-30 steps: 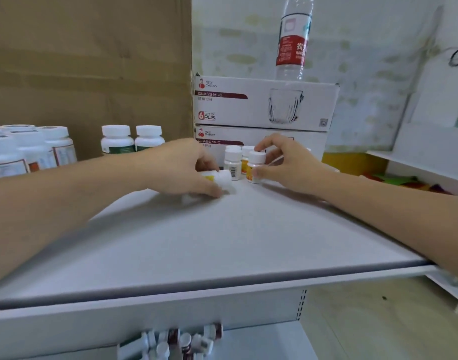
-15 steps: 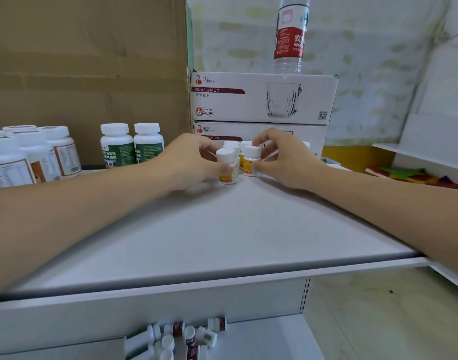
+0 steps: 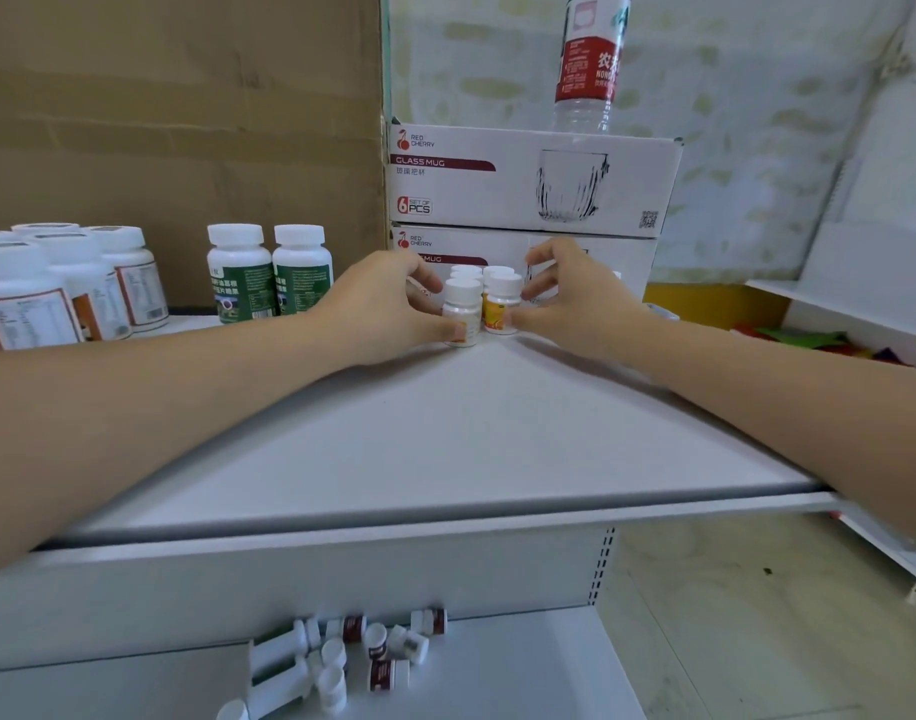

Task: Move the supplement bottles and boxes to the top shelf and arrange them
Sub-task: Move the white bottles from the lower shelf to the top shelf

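Small supplement bottles (image 3: 466, 272) stood upright in a tight cluster at 12 o'clock on the top shelf (image 3: 445, 439), just in front of the lower of two stacked glass mug boxes (image 3: 528, 184). The left hand (image 3: 388, 309), at 9 o'clock of the cluster, gripped the front-left one, a pale-labelled bottle (image 3: 462, 306), with its thumb on the lower front and its fingers curled behind the cap. The right hand (image 3: 575, 301), at 3 o'clock of the cluster, pinched the orange-labelled bottle (image 3: 500, 306) just beside it, thumb near the base and fingers bent round the far side. These two bottles stood side by side and looked to be touching, both with their bases on the shelf. Two green-labelled bottles (image 3: 240, 283) stood at 10 o'clock, near the left wrist, and a group of large white bottles (image 3: 56, 288) stood further out at 9 o'clock, in front of a cardboard sheet (image 3: 175, 122). A water bottle (image 3: 591, 59) with a red label stood on the upper box at 1 o'clock. At 6 o'clock, on the lower shelf (image 3: 497, 678), loose small bottles (image 3: 341, 657) lay on their sides in a heap
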The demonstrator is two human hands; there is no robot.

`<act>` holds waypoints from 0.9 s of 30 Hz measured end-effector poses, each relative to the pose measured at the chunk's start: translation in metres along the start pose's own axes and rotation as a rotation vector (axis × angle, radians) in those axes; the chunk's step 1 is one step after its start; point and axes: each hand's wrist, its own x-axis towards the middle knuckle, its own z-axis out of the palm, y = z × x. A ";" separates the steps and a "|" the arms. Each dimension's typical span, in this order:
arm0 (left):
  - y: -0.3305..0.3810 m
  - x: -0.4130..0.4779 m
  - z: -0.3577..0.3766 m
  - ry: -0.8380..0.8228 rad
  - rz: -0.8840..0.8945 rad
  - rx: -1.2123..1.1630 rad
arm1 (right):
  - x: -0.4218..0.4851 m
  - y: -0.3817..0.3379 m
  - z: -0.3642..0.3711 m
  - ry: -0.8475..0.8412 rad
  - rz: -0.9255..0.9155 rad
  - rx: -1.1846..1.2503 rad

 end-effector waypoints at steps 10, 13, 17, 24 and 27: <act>0.031 -0.057 -0.080 -0.386 0.018 0.558 | -0.073 -0.045 -0.058 -0.302 -0.057 -0.557; 0.038 -0.102 -0.104 -0.329 0.081 0.594 | -0.116 -0.063 -0.070 -0.292 -0.059 -0.531; 0.049 -0.181 -0.124 -0.232 0.184 0.526 | -0.180 -0.089 -0.083 -0.272 -0.091 -0.448; 0.044 -0.289 -0.133 -0.406 0.138 0.517 | -0.283 -0.125 -0.057 -0.351 -0.178 -0.371; 0.004 -0.315 -0.121 -0.458 0.059 0.529 | -0.307 -0.119 -0.016 -0.446 -0.200 -0.482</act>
